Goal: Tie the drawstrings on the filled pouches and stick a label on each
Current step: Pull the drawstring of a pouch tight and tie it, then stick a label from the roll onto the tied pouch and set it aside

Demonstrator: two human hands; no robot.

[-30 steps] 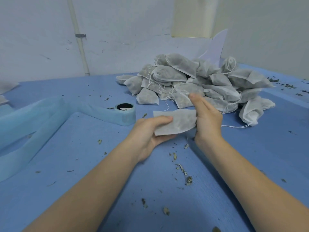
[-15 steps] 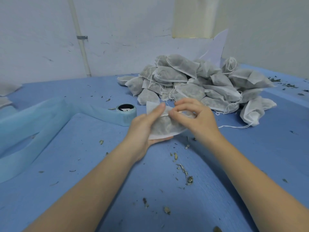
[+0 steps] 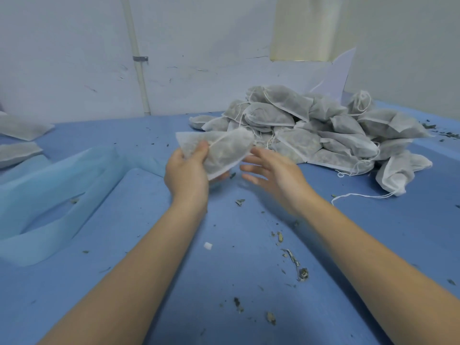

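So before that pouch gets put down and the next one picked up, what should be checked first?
1. Pouch firmly held: ok, the left hand grips it.
2. Right hand free: ok, open, just off the pouch, blurred.
3. Drawstring tied: cannot tell, no knot visible.
4. Label stuck on: cannot tell, none shows on this side.
5. More pouches to reach: ok, the pile lies beyond the right hand.
6. Room to set down: ok, two pouches lie at far left on the blue table.

Left hand [image 3: 187, 173] gripping; right hand [image 3: 273, 170] seemingly spread.
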